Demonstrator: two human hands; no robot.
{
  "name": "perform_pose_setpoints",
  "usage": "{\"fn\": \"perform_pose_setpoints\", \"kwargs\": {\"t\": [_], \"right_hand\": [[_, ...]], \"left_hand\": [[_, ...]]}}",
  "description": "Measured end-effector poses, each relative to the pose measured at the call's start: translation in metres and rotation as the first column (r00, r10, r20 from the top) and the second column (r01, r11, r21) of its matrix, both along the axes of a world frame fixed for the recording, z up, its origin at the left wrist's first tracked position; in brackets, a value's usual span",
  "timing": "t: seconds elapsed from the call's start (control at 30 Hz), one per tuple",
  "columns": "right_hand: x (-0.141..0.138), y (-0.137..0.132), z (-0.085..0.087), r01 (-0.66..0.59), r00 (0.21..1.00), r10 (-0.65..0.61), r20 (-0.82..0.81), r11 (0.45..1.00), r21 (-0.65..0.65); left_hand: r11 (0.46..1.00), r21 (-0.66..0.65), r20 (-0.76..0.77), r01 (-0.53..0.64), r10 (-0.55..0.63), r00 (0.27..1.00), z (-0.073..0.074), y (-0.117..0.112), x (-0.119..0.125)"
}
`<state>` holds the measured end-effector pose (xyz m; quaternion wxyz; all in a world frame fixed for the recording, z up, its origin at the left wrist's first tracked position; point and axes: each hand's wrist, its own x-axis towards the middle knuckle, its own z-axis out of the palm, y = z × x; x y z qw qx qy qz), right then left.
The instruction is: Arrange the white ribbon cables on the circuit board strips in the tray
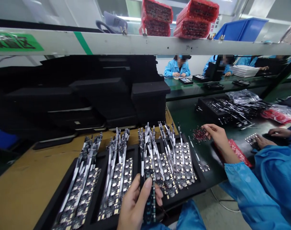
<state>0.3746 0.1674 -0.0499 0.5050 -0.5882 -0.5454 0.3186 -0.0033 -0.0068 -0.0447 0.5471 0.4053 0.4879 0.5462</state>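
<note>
My left hand (pixel 136 203) is closed round a dark circuit board strip (pixel 149 204), thumb on top and fingertips showing past its right edge. The strip stands above a black foam tray (pixel 72 174) filled with rows of circuit boards (pixel 182 159) that have white and black flex cables (pixel 123 153) sticking up. My right hand (pixel 216 135) reaches out to the right, fingertips pinched at a pile of tiny red and white parts (pixel 198 134). Whatever lies between those fingertips is too small to make out. One loose board (pixel 204 167) with a cable lies on the green table right of the tray.
Stacked black foam trays (pixel 100 102) stand behind on brown cardboard (pixel 18 185). A red bubble-wrap bag (pixel 238 151) lies beside my right forearm. At right, a co-worker's hand (pixel 262 140) holds a board. A cable-filled black tray (pixel 212 107) sits farther back; a shelf (pixel 126 43) crosses above.
</note>
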Motion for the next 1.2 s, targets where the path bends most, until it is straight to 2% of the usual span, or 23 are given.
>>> {"fn": "perform_pose_setpoints", "kwargs": {"t": [0.17,0.3,0.53,0.73,0.9,1.1,1.2], "right_hand": [[-0.015,-0.015,0.013,-0.018,0.984,0.017,-0.175,1.0,-0.003],[-0.047,-0.045,0.029,-0.156,0.959,0.142,-0.246,0.987,-0.034],[-0.113,-0.099,0.054,-0.477,0.841,0.403,-0.361,0.868,-0.14],[-0.148,-0.115,0.053,-0.667,0.699,0.504,-0.507,0.715,-0.209],[-0.163,-0.12,0.046,-0.762,0.583,0.506,-0.635,0.613,-0.211],[-0.167,-0.125,0.047,-0.783,0.563,0.498,-0.659,0.576,-0.234],[-0.169,-0.124,0.051,-0.756,0.616,0.523,-0.589,0.602,-0.255]], "left_hand": [[0.999,0.04,0.052,-0.009,0.007,0.999,-0.005,0.0,0.0],[1.0,0.013,0.065,0.013,-0.013,0.998,0.005,0.001,0.003],[0.998,0.019,0.105,0.058,-0.059,0.993,0.02,0.0,0.007],[0.999,0.025,0.133,0.043,-0.046,0.99,0.027,-0.001,0.007],[0.997,0.023,0.135,0.069,-0.071,0.988,0.028,-0.001,0.006],[0.995,0.037,0.16,0.094,-0.099,0.982,0.027,-0.001,0.005],[0.994,0.038,0.17,0.101,-0.106,0.98,0.028,-0.002,0.005]]}}
